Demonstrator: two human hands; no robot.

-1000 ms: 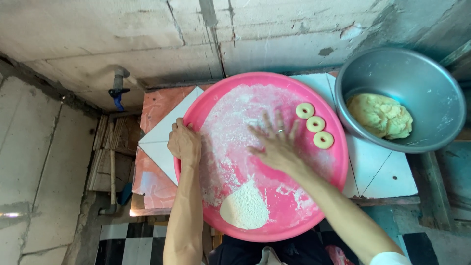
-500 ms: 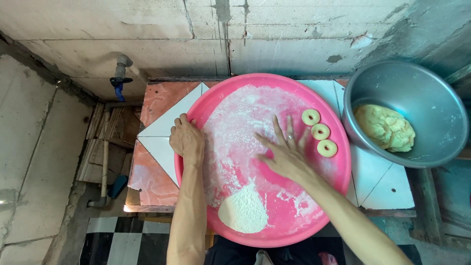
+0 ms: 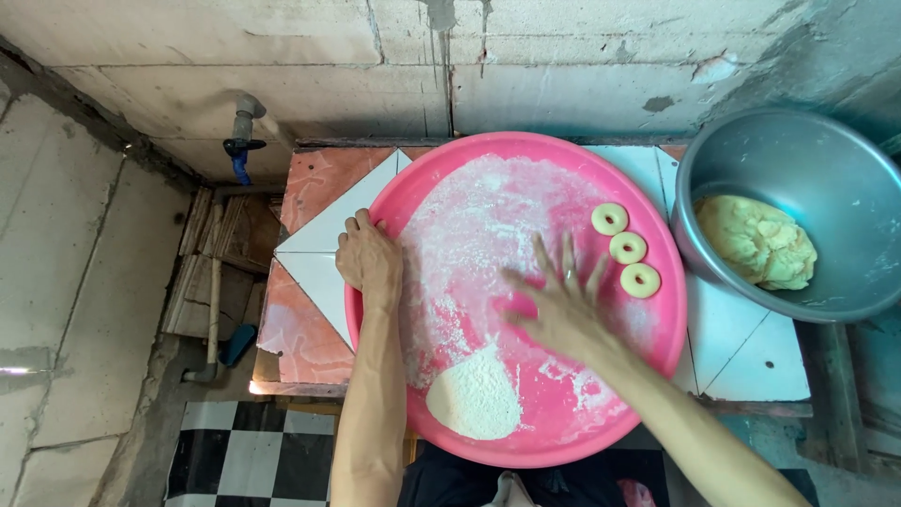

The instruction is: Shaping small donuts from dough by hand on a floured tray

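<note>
A big round pink tray point(image 3: 441, 178) lies on a tiled table, dusted with white flour. My left hand point(image 3: 368, 259) grips the tray's left rim. My right hand point(image 3: 560, 305) lies flat on the floured middle of the tray, fingers spread, holding nothing. A heap of flour point(image 3: 474, 403) sits near the tray's front edge. Three ring-shaped dough pieces point(image 3: 627, 249) lie in a row at the tray's right side, just beyond my right fingertips.
A grey metal bowl point(image 3: 826, 160) with a lump of yellow dough point(image 3: 756, 239) stands to the right, touching the tray. Behind is a rough concrete wall with a pipe and blue tap point(image 3: 241, 145). Wooden boards lie on the floor at the left.
My right hand has slid toward me and leftward across the floured tray with its fingers spread. My left hand stays on the rim. The camera view has shifted slightly.
</note>
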